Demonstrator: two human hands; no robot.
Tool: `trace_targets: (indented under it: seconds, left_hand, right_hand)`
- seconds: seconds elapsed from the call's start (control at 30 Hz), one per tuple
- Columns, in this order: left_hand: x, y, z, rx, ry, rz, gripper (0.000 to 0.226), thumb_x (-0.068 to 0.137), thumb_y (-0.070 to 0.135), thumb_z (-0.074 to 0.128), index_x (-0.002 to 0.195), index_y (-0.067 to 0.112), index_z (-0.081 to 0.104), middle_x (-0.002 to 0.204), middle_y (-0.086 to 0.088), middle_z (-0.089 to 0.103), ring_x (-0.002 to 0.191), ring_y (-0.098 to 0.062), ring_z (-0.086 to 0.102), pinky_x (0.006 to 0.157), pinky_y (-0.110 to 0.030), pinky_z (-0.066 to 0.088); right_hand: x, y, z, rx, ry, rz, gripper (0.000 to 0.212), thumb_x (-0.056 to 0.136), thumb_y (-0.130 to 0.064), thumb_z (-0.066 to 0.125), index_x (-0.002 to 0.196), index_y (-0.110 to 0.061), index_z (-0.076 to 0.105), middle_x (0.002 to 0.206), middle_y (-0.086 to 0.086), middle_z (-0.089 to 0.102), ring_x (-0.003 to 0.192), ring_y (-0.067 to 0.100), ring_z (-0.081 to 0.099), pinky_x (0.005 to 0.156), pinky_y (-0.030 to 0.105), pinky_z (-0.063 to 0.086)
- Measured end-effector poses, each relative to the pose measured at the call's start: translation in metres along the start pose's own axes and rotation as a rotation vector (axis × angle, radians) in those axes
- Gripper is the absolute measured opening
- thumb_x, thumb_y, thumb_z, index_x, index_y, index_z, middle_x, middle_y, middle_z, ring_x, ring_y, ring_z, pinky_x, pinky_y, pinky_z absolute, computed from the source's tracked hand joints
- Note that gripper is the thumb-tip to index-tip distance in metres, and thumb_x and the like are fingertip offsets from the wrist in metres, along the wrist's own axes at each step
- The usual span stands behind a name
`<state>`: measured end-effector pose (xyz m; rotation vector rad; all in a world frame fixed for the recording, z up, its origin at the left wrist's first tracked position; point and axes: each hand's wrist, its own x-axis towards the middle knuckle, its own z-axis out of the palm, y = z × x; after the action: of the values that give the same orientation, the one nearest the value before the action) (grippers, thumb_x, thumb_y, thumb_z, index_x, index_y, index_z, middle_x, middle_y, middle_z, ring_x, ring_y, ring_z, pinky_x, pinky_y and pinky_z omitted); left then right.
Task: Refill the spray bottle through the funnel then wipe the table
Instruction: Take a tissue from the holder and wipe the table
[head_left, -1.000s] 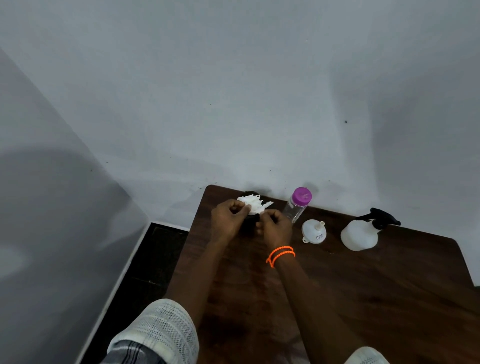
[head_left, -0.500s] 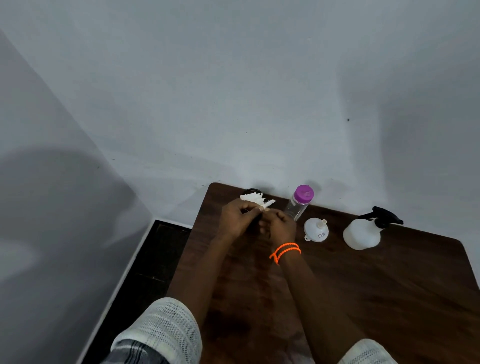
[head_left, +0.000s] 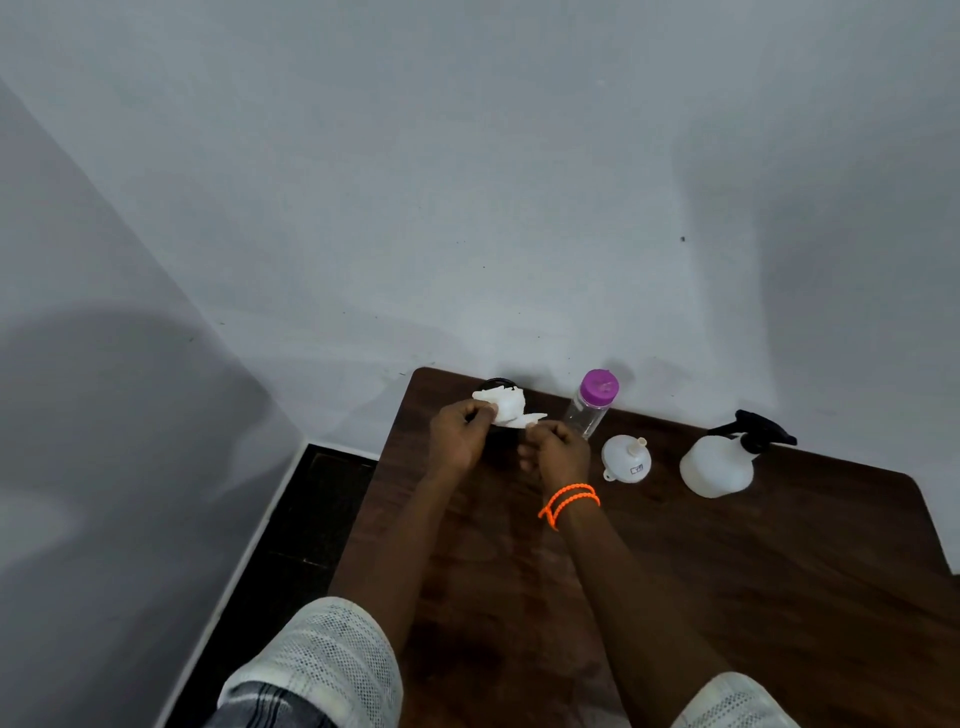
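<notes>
1. The spray bottle (head_left: 719, 465) stands on the table (head_left: 779, 571) at the far right of the row, its black trigger head screwed on and pointing right, well apart from both hands. With the head on, I judge the refill is either finished or not begun; the frame cannot settle which.
2. The funnel (head_left: 626, 458) lies on the table between the spray bottle and a clear bottle with a purple cap (head_left: 592, 405), spout tipped up. It sits close to both, probably for an easy pour.
3. The left hand (head_left: 460, 434) pinches a crumpled white tissue (head_left: 504, 402) at its left side, fingers curled on it.
4. The right hand (head_left: 558, 449) pinches the same tissue at its right tip. The hands are close together, pulling the sheet between them, likely to free it for wiping.
5. Under the tissue sits a dark round holder (head_left: 497, 384) at the far left corner, mostly hidden.
6. An orange band (head_left: 569, 501) circles the right wrist.
</notes>
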<state>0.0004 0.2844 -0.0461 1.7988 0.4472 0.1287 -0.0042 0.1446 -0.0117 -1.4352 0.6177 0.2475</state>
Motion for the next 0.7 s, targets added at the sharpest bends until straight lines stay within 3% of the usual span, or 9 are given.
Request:
trace_targets:
  seconds: [0.17, 0.33, 0.53, 0.7]
  left_hand:
    - [0.002, 0.0, 0.0, 0.089, -0.007, 0.06, 0.012, 0.094, 0.021, 0.069, 0.089, 0.014, 0.077, 0.088, 0.006, 0.075, 0.086, -0.007, 0.067, 0.07, -0.005, 0.043]
    - [0.001, 0.002, 0.003, 0.118, -0.007, 0.107, 0.01, 0.095, 0.02, 0.068, 0.091, 0.015, 0.076, 0.089, 0.007, 0.074, 0.088, -0.008, 0.068, 0.074, -0.008, 0.045]
    - [0.003, -0.003, 0.003, 0.104, 0.012, 0.096, 0.013, 0.095, 0.022, 0.068, 0.087, 0.015, 0.074, 0.088, 0.003, 0.075, 0.087, -0.013, 0.069, 0.078, -0.026, 0.052]
    - [-0.005, 0.0, -0.002, 0.111, 0.039, 0.122, 0.015, 0.098, 0.025, 0.066, 0.094, 0.014, 0.075, 0.09, 0.005, 0.073, 0.087, -0.01, 0.066, 0.073, -0.011, 0.046]
  right_hand:
    - [-0.003, 0.001, 0.001, 0.084, -0.003, -0.06, 0.012, 0.087, -0.008, 0.066, 0.079, -0.015, 0.071, 0.093, 0.019, 0.074, 0.087, 0.029, 0.074, 0.069, 0.038, 0.059]
    - [-0.013, -0.011, 0.003, 0.094, 0.008, -0.186, 0.019, 0.086, -0.005, 0.065, 0.071, -0.016, 0.069, 0.078, 0.009, 0.072, 0.083, 0.026, 0.072, 0.07, 0.039, 0.06]
    - [-0.033, -0.029, -0.004, 0.198, 0.038, -0.284, 0.024, 0.088, 0.001, 0.059, 0.068, -0.011, 0.064, 0.071, 0.008, 0.065, 0.073, 0.022, 0.064, 0.07, 0.041, 0.058]
    - [-0.048, -0.033, -0.023, 0.404, 0.045, -0.293, 0.026, 0.093, 0.002, 0.055, 0.07, -0.007, 0.06, 0.065, 0.004, 0.059, 0.057, 0.016, 0.059, 0.058, 0.033, 0.058]
